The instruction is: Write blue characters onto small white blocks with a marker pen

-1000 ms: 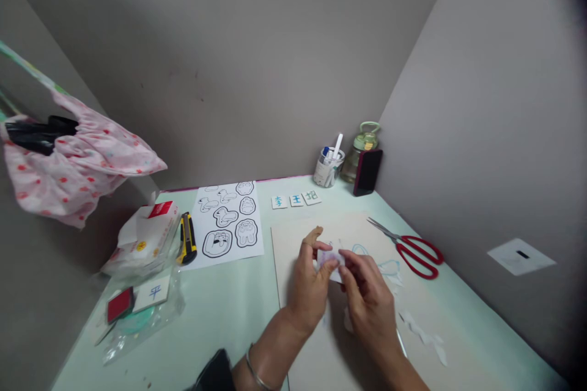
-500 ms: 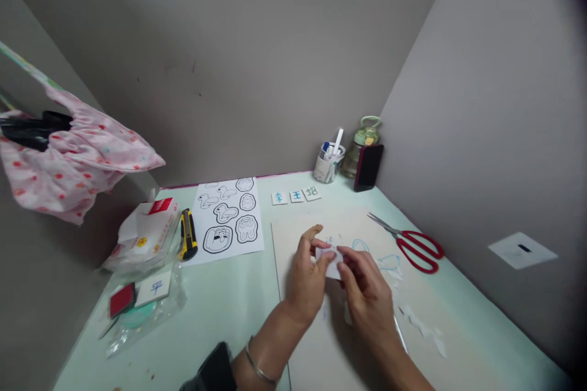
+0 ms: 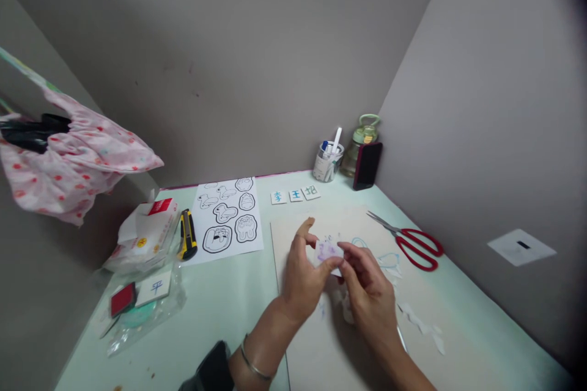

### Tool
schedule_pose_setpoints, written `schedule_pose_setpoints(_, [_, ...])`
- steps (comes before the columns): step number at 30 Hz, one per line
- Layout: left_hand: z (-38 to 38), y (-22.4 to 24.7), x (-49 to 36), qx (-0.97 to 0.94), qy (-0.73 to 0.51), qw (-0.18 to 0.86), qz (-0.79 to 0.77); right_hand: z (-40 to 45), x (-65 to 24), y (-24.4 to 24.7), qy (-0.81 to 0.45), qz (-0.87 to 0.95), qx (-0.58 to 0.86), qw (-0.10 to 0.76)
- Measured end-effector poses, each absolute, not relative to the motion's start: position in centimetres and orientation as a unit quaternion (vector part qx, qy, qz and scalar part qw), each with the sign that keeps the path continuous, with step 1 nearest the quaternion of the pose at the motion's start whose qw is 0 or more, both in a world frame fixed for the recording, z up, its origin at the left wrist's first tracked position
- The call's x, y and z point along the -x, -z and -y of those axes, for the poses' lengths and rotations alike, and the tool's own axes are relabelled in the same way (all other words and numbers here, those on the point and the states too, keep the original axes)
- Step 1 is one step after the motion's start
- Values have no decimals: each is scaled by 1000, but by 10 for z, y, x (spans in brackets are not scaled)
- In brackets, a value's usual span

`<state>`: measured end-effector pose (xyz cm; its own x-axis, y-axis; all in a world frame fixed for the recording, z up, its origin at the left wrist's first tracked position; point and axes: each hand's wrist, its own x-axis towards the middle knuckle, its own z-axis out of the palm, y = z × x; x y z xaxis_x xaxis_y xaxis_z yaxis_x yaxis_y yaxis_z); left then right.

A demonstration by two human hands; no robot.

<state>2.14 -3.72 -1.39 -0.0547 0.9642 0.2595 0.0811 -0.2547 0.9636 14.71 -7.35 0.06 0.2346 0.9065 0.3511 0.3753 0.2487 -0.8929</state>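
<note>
Above the pale board [image 3: 293, 244], both hands are at a small white square piece [image 3: 327, 251] with purple marks on its upper face. My left hand [image 3: 303, 278] pinches it from the left, thumb along its lower edge, with one finger raised off it. My right hand [image 3: 369, 287] grips its right edge between thumb and fingers, and the two thumb tips nearly meet. Whether the piece is paper or a thin block, I cannot tell. A crumpled white scrap [image 3: 347, 308] lies partly under my right hand. A thin silvery tool [image 3: 402, 339] shows beside my right wrist.
Red-handled scissors [image 3: 417, 247] and paper scraps [image 3: 424, 327] lie to the right. Behind are small character tiles [image 3: 296, 195], a pen cup [image 3: 328, 162], a bottle [image 3: 355, 153] and a phone [image 3: 368, 166]. Leftward lie a printed sheet [image 3: 229, 220], a yellow cutter [image 3: 188, 235] and a red ink pad [image 3: 123, 300].
My left thumb has slid down from the face of the white piece to its lower edge, uncovering the purple marks. The left hand's fingers have shifted slightly left.
</note>
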Motion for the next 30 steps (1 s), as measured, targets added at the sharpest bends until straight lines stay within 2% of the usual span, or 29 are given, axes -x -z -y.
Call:
schedule_pose_setpoints(12, [35, 2, -12, -594, -574, 314, -469, 76, -149, -4, -219, 568, 565, 557])
schedule_pose_setpoints(20, [37, 1, -16, -687, -541, 158, -458, 79, -150, -3, -159, 597, 564, 549])
schedule_pose_setpoints(30, [35, -5, -17, -712, -518, 136, -453, 79, -150, -1, -79, 632, 553, 537])
